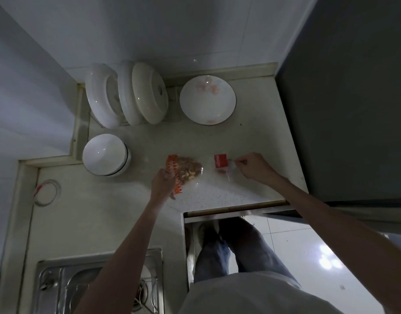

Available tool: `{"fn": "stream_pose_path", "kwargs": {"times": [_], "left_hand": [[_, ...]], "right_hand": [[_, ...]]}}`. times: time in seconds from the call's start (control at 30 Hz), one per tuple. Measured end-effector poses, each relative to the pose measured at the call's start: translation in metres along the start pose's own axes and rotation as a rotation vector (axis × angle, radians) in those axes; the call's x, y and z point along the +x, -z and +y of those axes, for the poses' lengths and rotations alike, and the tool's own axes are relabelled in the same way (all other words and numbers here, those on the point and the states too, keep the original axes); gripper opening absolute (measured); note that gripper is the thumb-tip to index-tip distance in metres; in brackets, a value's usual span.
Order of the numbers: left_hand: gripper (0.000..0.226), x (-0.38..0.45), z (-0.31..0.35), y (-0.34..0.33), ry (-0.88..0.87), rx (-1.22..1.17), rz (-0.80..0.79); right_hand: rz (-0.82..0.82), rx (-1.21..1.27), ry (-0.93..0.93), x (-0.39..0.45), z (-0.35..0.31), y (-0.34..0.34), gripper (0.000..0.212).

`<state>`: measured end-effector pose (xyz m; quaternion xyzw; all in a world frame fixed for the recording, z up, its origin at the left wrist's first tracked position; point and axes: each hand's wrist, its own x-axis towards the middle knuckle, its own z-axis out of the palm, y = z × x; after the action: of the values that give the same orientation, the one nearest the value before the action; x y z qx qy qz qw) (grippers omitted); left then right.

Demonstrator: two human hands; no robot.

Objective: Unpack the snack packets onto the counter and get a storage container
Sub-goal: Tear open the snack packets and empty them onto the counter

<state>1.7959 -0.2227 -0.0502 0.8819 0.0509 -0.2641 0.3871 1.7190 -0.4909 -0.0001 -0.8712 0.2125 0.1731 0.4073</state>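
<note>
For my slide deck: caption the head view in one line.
Left hand grips a packet of nuts on the counter while right hand pinches a red-labelled packet.

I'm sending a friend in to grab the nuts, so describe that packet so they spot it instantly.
On the pale counter, just right of the upturned white bowl, lies the nut packet, gripped by the left hand. It is clear with an orange edge and shows brown nuts, unlike the red-labelled packet beside it.

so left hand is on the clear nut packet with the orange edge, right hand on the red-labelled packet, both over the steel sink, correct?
Not the sink. In the head view the left hand grips the clear nut packet with the orange edge and the right hand pinches the red-labelled packet on the pale speckled counter.
</note>
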Motion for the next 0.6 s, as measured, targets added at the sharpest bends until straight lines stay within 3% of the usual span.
{"fn": "stream_pose_path", "kwargs": {"times": [0.07, 0.23, 0.4, 0.47, 0.6], "left_hand": [[0.023, 0.003, 0.004, -0.003, 0.055, -0.052, -0.029], [0.010, 0.009, 0.008, -0.003, 0.180, -0.239, -0.090], [0.016, 0.003, 0.008, -0.005, 0.206, -0.301, -0.089], [0.017, 0.001, 0.008, -0.005, 0.182, -0.258, -0.084], [0.022, 0.003, 0.006, -0.008, 0.180, -0.194, -0.074]], "right_hand": [[-0.021, 0.032, 0.057, 0.004, -0.018, 0.004, 0.025], [-0.039, -0.139, 0.222, 0.016, -0.053, 0.019, 0.025], [-0.106, -0.403, 0.155, 0.025, -0.045, 0.013, 0.026], [-0.193, -0.355, 0.106, 0.027, -0.035, 0.008, 0.027], [-0.282, -0.030, 0.015, 0.029, -0.019, 0.001, 0.024]]}}
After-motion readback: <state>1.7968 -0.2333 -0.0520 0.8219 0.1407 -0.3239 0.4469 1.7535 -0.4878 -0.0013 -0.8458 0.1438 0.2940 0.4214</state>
